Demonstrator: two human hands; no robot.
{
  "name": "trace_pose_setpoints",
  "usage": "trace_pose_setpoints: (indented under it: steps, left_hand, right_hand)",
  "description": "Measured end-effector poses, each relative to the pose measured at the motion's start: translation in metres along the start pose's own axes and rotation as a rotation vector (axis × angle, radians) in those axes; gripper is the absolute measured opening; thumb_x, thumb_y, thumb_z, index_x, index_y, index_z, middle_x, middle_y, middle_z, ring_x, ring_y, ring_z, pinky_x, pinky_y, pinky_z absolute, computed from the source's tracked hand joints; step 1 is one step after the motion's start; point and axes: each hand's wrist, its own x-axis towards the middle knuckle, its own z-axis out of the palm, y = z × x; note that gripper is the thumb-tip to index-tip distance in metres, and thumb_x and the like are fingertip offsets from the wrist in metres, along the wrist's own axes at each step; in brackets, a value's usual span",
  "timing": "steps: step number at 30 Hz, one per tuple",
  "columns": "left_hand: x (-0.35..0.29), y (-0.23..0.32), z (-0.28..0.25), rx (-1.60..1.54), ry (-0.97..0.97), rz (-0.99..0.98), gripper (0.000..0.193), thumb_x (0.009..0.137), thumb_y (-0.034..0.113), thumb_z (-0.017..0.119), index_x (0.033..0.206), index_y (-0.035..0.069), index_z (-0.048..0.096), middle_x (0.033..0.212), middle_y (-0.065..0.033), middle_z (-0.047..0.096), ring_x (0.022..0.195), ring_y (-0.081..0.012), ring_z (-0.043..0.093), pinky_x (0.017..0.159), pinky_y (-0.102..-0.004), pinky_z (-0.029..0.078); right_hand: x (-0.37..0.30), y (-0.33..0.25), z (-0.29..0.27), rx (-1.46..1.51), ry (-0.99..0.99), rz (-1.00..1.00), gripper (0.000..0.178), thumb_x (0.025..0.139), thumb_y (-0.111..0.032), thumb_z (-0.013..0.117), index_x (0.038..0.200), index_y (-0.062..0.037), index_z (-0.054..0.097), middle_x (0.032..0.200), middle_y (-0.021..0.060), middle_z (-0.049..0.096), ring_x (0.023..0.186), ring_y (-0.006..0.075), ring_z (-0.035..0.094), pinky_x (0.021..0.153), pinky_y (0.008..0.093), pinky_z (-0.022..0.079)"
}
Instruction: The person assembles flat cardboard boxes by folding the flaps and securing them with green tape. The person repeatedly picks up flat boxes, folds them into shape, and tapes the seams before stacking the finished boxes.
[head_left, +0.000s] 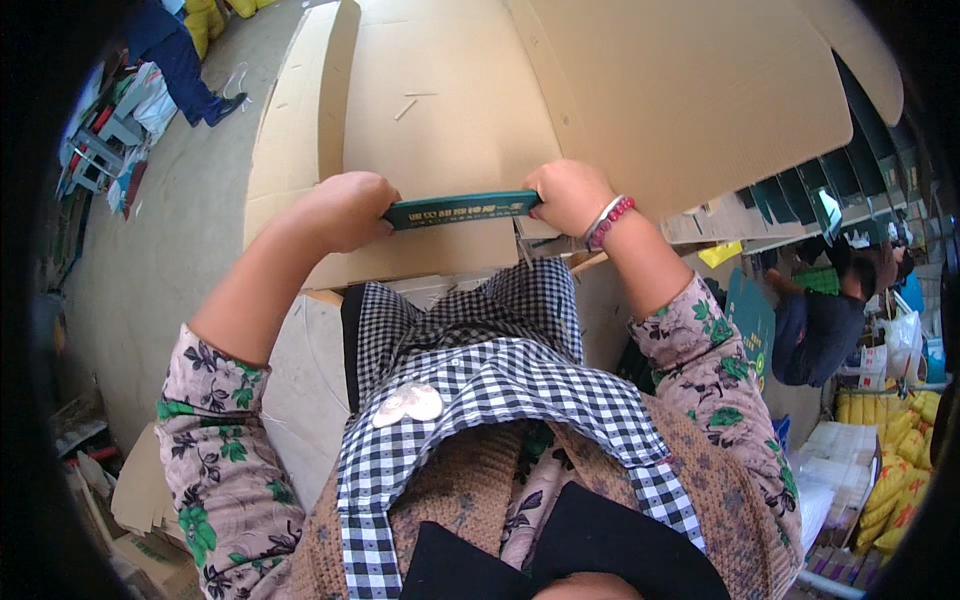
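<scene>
My left hand (350,212) is closed round the left end of a dark green flat box (462,210) with gold printing, seen nearly edge-on. The other end is gripped by my right hand (572,197), which has a silver bangle and a red bead bracelet (610,222) at its wrist. Both hands hold the box level in front of my checked apron (500,385), above the near edge of a large brown cardboard sheet (450,80) with raised flaps. The fingertips and the far side of the box are hidden.
Two small pale strips (406,108) lie on the cardboard. Dark green panels (850,170) stand in a row at the right, beyond a raised flap (700,90). A person (815,320) is at the right, another (180,65) at the far left. Yellow sacks (900,480) are piled lower right.
</scene>
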Motion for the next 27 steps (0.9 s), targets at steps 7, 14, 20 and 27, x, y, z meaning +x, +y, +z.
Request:
trace_pose_setpoints:
  steps: [7,14,20,27]
  left_hand:
    - [-0.006,0.023,-0.009,-0.233,-0.332,-0.134,0.023,0.078,0.016,0.067,0.091,-0.002,0.071,0.082,-0.0234,0.068,0.078,-0.0364,0.067,0.072,-0.0426,0.054]
    - [-0.003,0.182,0.003,-0.091,0.618,0.208,0.087,0.081,0.037,0.072,0.149,0.003,0.031,0.153,-0.0273,0.027,0.139,-0.0441,0.031,0.113,-0.0561,0.022]
    - [-0.061,0.14,-0.025,-0.257,1.046,0.698,0.035,0.077,-0.001,0.062,0.112,0.001,0.067,0.12,-0.0183,0.062,0.107,-0.0349,0.062,0.092,-0.0439,0.05]
    - [-0.118,0.01,-0.078,0.261,0.867,0.129,0.045,0.074,-0.01,0.055,0.115,0.005,0.065,0.118,-0.0147,0.065,0.107,-0.0342,0.063,0.088,-0.038,0.054]
  right_hand:
    - [0.004,0.032,0.0,0.011,-0.063,-0.218,0.013,0.073,-0.014,0.072,0.085,-0.0098,0.07,0.085,0.0133,0.068,0.082,0.0346,0.066,0.071,0.0454,0.053]
    - [0.006,0.07,-0.067,-0.514,0.756,-0.02,0.02,0.081,-0.013,0.063,0.1,-0.0108,0.068,0.109,0.0139,0.066,0.112,0.0329,0.058,0.099,0.0489,0.043]
    - [-0.036,-0.11,-0.026,0.408,0.67,-0.368,0.024,0.084,-0.01,0.059,0.108,-0.0075,0.065,0.108,0.0194,0.065,0.107,0.0346,0.061,0.094,0.0452,0.048]
    - [-0.017,0.038,-0.043,-0.051,-0.024,-0.421,0.031,0.076,-0.005,0.063,0.105,-0.0141,0.069,0.1,0.0085,0.069,0.1,0.0305,0.063,0.1,0.053,0.043]
